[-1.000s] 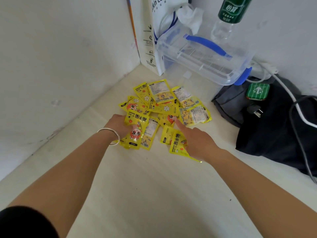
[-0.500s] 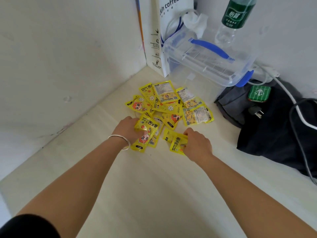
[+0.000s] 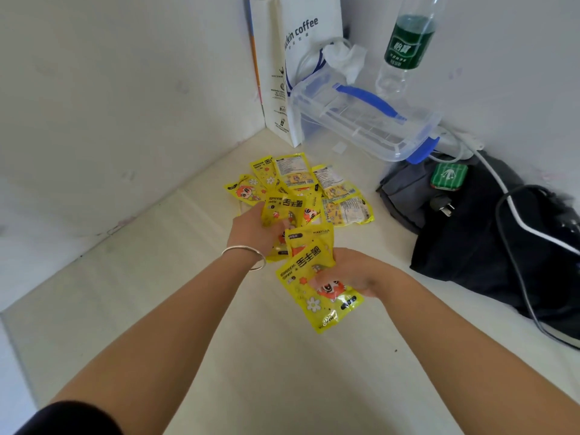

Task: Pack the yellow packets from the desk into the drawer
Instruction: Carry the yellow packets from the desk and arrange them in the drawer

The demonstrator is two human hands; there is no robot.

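Left hand: closed around several yellow packets, held above the tabletop in front of the loose pile. A silver bangle sits on its wrist.

Right hand: closed on more yellow packets; the frontmost held packet hangs tilted below the fingers, printed face toward the camera. A second held packet stands between the two hands.

Remaining pile: lies flat on the tabletop toward the far left corner, packets overlapping, some face up and some label side up.

Far corner of the tabletop: a white paper bag stands upright against the wall. Just beside it sits a clear plastic box with a blue handle, and a bottle with a green label stands behind the box.

Right edge of the tabletop: a dark bag lies with a green case on top. White and black cables cross it.

The drawer is not in view.
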